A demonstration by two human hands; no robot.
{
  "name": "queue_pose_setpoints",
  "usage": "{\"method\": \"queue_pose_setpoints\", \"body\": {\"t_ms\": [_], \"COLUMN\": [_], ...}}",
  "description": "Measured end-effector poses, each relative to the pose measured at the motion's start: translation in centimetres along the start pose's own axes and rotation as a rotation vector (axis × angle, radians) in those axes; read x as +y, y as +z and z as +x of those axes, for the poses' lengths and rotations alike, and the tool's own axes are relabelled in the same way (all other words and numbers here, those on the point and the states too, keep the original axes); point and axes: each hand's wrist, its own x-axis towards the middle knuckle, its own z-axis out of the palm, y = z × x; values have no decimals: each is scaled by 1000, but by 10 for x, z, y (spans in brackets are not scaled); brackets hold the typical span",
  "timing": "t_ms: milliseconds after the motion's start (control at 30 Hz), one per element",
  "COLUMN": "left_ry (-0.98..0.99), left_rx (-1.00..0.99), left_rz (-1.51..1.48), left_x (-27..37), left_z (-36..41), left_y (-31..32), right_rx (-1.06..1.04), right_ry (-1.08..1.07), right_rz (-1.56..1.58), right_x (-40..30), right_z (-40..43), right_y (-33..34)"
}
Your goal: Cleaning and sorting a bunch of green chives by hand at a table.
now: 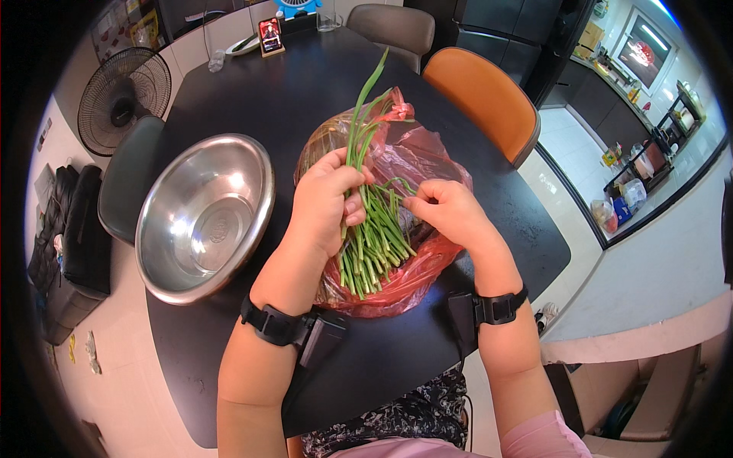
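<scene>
My left hand [332, 200] is closed around a bunch of long green stalks [375, 246], which look like garlic chives. Their cut ends point towards me and a few leaf tips rise beyond the fist. At the bunch's right side, my right hand [438, 206] pinches a thin green strand between thumb and fingertips. Under the stalks and both hands lies a red translucent plastic bag [424, 275], with a knotted part at its far end. What else the bag holds is hard to make out. A wide stainless steel basin [217, 223] stands to the left of my left hand.
Beyond the bag on the dark table [257, 103] are a phone on a stand [271, 37], a white dish [243, 46] and a glass mug [328, 22]. An orange chair [484, 100] borders the far right side, a dark chair [131, 183] the left, near a black fan [123, 103].
</scene>
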Motion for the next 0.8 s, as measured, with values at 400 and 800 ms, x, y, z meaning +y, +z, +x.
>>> {"method": "queue_pose_setpoints", "body": {"t_ms": [400,800], "left_ry": [-10,4], "left_rx": [25,84], "left_rz": [-179,-159], "left_x": [0,3], "left_z": [3,0], "left_y": [-11,-2], "right_rx": [-186,-280], "right_ry": [-93,-53], "right_rz": [170,363], "right_x": [-10,-5], "right_z": [-2,-2], "right_y": [13,9]}}
